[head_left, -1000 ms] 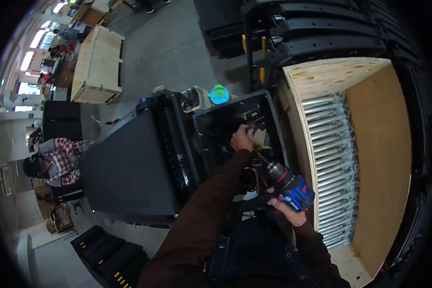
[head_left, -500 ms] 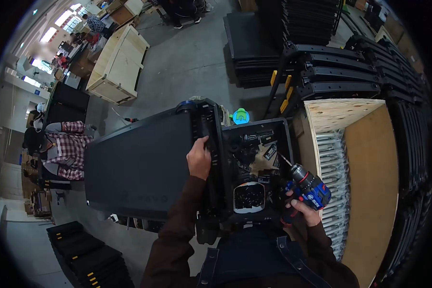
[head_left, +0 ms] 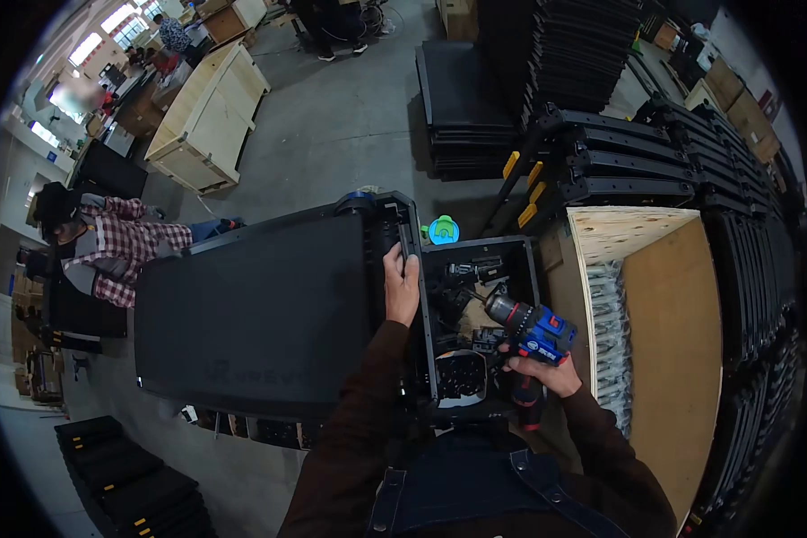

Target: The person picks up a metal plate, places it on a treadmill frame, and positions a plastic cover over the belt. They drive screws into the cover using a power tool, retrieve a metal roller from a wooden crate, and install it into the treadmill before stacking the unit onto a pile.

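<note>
- Right hand: closed round the grip of a blue and black cordless drill. The chuck and bit point up and left, over the parts bin.
- Small round tub with a white rim sits just left of that hand. Its contents are dark and too small to make out.
- Left hand: fingers stretched out and lying along the black side rail of a treadmill deck. It touches the rail but grips nothing that I can see.
- Treadmill belt: broad, black and flat, to the left of both hands.
- Black parts bin: between the rail and the plywood, holding loose dark hardware.
- Green and blue roll: just beyond the bin.
- Plywood crate: on the right, with wrapped metal tubes inside.
- Person in a plaid shirt: at the belt's far left.
- Stacked black frames: beyond the crate.
</note>
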Demonstrator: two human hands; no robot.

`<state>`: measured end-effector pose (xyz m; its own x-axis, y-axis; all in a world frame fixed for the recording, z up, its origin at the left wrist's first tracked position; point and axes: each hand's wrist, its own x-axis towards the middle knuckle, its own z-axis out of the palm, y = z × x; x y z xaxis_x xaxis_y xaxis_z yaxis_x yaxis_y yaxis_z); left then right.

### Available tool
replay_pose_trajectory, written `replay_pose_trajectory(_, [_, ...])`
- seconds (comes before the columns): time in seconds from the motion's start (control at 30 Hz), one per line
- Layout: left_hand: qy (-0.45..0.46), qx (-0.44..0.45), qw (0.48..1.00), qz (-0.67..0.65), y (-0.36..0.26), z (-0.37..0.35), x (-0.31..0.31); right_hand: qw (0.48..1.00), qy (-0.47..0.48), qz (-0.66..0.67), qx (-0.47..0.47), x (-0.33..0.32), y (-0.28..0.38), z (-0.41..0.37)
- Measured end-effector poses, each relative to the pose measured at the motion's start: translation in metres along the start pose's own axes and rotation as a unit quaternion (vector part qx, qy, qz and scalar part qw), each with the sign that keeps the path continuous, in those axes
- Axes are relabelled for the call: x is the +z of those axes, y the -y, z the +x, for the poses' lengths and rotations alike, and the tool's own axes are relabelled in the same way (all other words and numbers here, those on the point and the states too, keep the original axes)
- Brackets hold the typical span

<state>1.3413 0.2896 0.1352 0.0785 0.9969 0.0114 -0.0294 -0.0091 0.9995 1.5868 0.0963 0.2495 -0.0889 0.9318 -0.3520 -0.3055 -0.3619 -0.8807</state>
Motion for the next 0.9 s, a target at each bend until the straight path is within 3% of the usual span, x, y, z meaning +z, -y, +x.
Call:
replay_pose_trajectory(0.1, [-0.019,-0.055,0.998,0.014,-0.007,-0.003,-0.006,0.999,0.008,-0.042,-0.009,0.019,0.010,0.014])
replay_pose_trajectory(0.2, [-0.025,0.087,0.979,0.181,-0.018,-0.038,-0.011,0.998,0.015,-0.063,-0.006,0.037,0.001,0.026])
replay_pose_trajectory(0.23, [-0.024,0.084,0.981,0.175,-0.016,-0.042,-0.019,0.998,0.017,-0.067,0.000,0.046,-0.003,0.027])
replay_pose_trajectory(0.3, [-0.054,0.076,0.995,0.037,-0.011,-0.046,-0.031,0.998,0.013,-0.069,-0.006,0.067,-0.003,0.031])
replay_pose_trajectory(0.47, [-0.076,-0.010,0.997,-0.021,0.000,-0.053,-0.066,0.996,0.008,-0.092,-0.007,0.108,-0.006,0.034])
replay_pose_trajectory(0.53, [-0.089,0.056,0.994,0.034,-0.001,-0.055,-0.069,0.995,0.009,-0.103,-0.004,0.109,-0.010,0.038])
replay_pose_trajectory(0.63, [-0.109,0.048,0.988,0.095,-0.004,-0.062,-0.070,0.993,0.012,-0.120,0.000,0.114,-0.008,0.040])
replay_pose_trajectory(0.7, [-0.102,0.059,0.989,0.094,-0.005,-0.064,-0.101,0.991,0.007,-0.135,0.002,0.147,-0.016,0.046])
replay_pose_trajectory(0.9, [-0.081,0.029,0.990,0.112,-0.025,-0.068,-0.116,0.978,0.043,-0.205,0.021,0.174,0.006,0.090])
